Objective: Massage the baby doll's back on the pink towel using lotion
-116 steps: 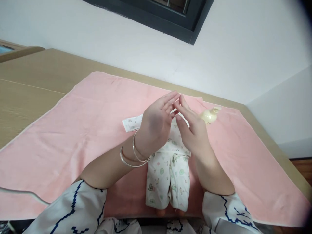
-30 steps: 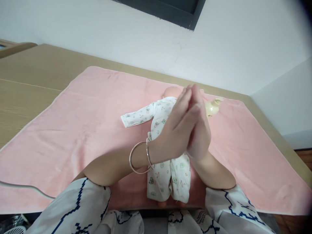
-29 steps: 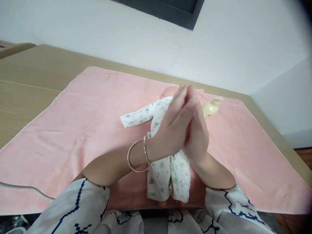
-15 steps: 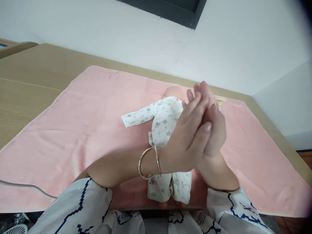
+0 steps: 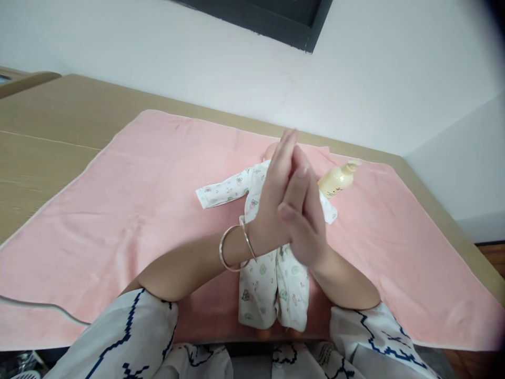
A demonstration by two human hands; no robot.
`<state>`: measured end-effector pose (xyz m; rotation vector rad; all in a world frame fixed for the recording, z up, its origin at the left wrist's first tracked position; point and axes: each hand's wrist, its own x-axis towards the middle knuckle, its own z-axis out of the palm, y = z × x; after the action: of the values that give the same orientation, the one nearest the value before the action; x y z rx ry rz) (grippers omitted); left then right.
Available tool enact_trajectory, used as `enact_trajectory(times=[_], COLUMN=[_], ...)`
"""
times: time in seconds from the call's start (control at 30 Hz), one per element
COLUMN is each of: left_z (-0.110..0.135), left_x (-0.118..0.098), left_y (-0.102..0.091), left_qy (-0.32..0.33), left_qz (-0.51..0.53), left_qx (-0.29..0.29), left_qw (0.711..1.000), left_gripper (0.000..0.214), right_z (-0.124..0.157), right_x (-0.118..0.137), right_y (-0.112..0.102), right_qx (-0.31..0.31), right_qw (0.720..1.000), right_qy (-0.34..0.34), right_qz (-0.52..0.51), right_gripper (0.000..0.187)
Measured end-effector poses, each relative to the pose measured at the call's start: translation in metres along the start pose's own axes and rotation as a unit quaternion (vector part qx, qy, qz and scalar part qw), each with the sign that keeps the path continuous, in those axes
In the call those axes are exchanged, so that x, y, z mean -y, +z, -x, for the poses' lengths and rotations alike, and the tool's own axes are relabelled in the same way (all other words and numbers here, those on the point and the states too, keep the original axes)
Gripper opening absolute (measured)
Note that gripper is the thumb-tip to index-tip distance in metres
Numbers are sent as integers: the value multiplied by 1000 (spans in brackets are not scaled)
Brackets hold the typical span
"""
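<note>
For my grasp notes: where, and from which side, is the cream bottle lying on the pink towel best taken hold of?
Grip the bottle round its wide body, coming from above on its right side. It lies flat with its pump head pointing far-right, and the doll's sleeve crowds its near-left end.

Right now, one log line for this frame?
left hand: flat against right hand | holding: nothing | below: clothed doll on pink towel | bottle: beside doll

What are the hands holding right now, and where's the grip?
Nothing that shows: the left hand and right hand press palm to palm above the dressed doll, no grip on anything. The bottle lies apart on the pink towel.
</note>
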<state>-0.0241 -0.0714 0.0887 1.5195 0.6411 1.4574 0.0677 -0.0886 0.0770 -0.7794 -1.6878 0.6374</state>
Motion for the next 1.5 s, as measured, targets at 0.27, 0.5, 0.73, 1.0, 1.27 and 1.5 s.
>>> enact_trajectory(times=[0.27, 0.5, 0.73, 1.0, 1.27, 1.5], left_z=[-29, -65, -52, -47, -48, -48], left_x=[95, 158, 171, 172, 173, 173], left_y=[6, -37, -39, -41, -41, -42], left_qy=[35, 2, 11, 33, 31, 25], left_qz=[-164, -350, -382, -379, -381, -373], left_qx=[-4, -45, -23, -33, -29, -31], left_qw=[986, 935, 924, 924, 924, 927], left_gripper=[45, 33, 31, 32, 34, 32], right_z=[-44, -25, -26, -6, -20, -5], right_x=[-73, -120, -133, -109, -120, -109], right_y=[-53, -31, -46, -34, -51, -36], right_qx=[-123, -11, 110, 143, 234, 162], right_qw=[982, 957, 928, 847, 871, 840], right_qy=[109, 70, 65, 140, 106, 142], right_qz=[94, 282, 350, 493, 418, 497], right_gripper=[50, 38, 43, 62, 56, 61])
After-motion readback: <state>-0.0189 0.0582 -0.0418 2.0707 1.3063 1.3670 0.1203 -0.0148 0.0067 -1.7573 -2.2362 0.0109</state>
